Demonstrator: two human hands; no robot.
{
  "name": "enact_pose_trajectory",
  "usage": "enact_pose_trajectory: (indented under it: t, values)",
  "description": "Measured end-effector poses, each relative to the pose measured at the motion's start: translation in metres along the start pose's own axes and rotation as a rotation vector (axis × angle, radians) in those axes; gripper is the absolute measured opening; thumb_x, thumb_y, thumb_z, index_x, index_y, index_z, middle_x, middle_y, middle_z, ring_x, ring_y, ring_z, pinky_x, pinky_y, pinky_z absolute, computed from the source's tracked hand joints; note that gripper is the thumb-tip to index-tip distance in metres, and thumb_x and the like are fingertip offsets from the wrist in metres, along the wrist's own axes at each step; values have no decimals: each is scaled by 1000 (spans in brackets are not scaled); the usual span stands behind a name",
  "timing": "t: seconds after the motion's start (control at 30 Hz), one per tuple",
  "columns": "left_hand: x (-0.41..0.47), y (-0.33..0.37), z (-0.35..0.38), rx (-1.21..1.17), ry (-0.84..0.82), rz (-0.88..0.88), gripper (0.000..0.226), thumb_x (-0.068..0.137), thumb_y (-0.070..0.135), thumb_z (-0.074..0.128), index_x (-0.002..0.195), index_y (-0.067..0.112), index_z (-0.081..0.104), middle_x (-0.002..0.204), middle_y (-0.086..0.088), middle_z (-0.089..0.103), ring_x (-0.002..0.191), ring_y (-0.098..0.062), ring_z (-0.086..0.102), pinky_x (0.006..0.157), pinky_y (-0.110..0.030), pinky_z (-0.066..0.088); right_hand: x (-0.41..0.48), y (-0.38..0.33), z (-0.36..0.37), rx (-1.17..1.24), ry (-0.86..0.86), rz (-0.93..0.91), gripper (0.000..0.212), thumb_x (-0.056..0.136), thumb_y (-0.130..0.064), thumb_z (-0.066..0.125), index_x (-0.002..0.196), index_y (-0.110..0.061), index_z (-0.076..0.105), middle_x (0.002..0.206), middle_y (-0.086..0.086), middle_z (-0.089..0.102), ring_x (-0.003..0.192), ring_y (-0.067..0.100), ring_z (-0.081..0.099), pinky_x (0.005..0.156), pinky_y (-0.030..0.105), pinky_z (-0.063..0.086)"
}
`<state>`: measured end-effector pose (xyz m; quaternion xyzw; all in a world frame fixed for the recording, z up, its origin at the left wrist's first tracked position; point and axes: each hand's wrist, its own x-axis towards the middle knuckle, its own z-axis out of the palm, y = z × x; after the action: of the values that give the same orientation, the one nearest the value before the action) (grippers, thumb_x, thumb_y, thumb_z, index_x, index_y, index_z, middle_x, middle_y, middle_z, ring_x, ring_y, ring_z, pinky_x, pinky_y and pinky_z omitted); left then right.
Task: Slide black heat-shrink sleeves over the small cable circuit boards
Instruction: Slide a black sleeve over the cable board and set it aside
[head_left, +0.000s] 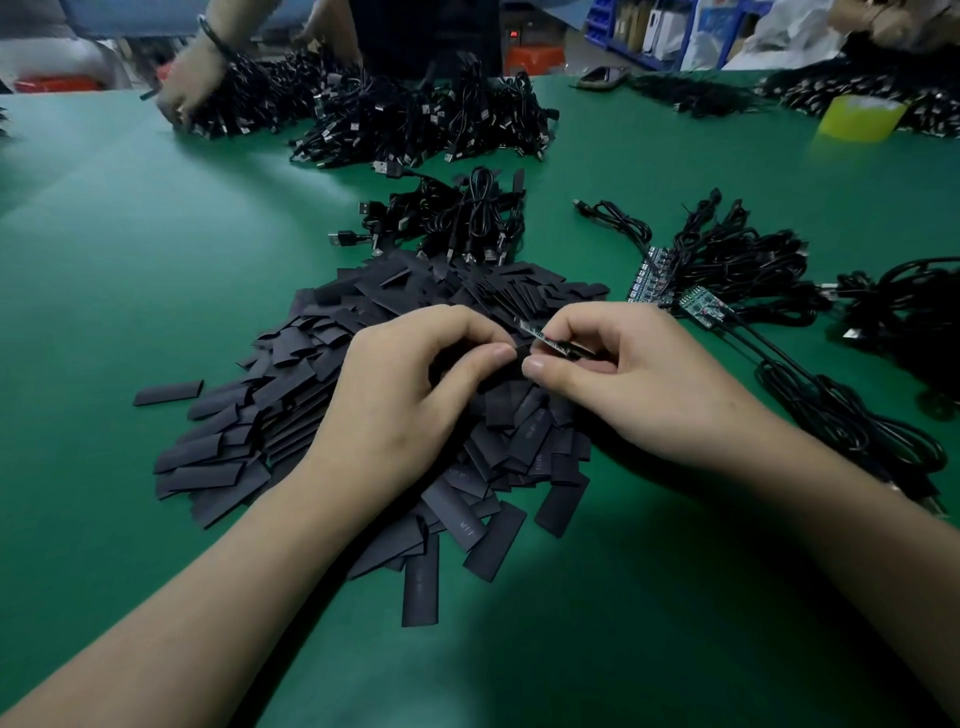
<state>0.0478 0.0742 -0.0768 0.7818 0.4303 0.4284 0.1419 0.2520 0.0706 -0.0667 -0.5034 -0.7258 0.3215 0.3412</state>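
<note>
A big heap of flat black heat-shrink sleeves (322, 415) lies on the green table in front of me. My left hand (410, 384) hovers over the heap, its curled fingers pinching one black sleeve (511, 344) that they mostly hide. My right hand (618, 374) pinches a small green circuit board (543, 336) between thumb and forefinger; the board's tip points left into the sleeve's mouth. Its black cable (810, 384) trails off to the right. A bundle of bare boards (660, 283) on cables lies just right of the heap.
Piles of black USB cables (457, 218) sit behind the heap, with larger piles (405, 119) farther back. Another person's hand (187, 88) reaches into the far left pile. A yellow container (860, 119) stands at the far right. More coiled cables (909, 312) lie on the right.
</note>
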Motion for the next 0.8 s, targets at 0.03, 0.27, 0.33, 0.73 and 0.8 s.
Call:
enact_pose_trajectory:
  t: [0.03,0.27,0.33,0.73,0.8]
  values:
    - [0,1,0,-21,1,-11,5,95,23,72,96,26,75,87,22,70,85,1,65,75,-13,46,0,0,0,23,2,3,14,93,-29,72,82,-20,68,77,3,69,69,7,58,72,35,50]
    - [-1,1,-2,111,-16,94,31,84,39,82,109,21,79,93,9,72,85,-11,67,78,-37,56,-1,0,-5,120,12,15,17,96,-23,69,82,-14,68,66,-8,60,60,4,48,61,27,38]
    - [0,0,-3,110,15,86,26,86,35,82,107,20,80,92,9,73,85,-10,68,78,-35,56,-2,-1,-4,130,-6,11,24,98,-32,65,85,-12,69,67,0,57,61,10,47,61,32,36]
    - [1,-3,-5,-46,74,-82,22,80,25,85,101,22,82,91,13,75,83,1,67,77,-14,48,-3,-7,-18,-149,-96,-13,31,103,-30,54,76,-16,59,67,-3,52,64,12,45,64,42,38]
    - [1,-3,-5,-48,70,-82,21,79,24,86,100,21,82,90,13,75,81,2,66,75,-12,46,-3,-8,-18,-147,-98,-21,31,103,-30,54,76,-15,58,69,-2,52,66,14,47,68,46,42]
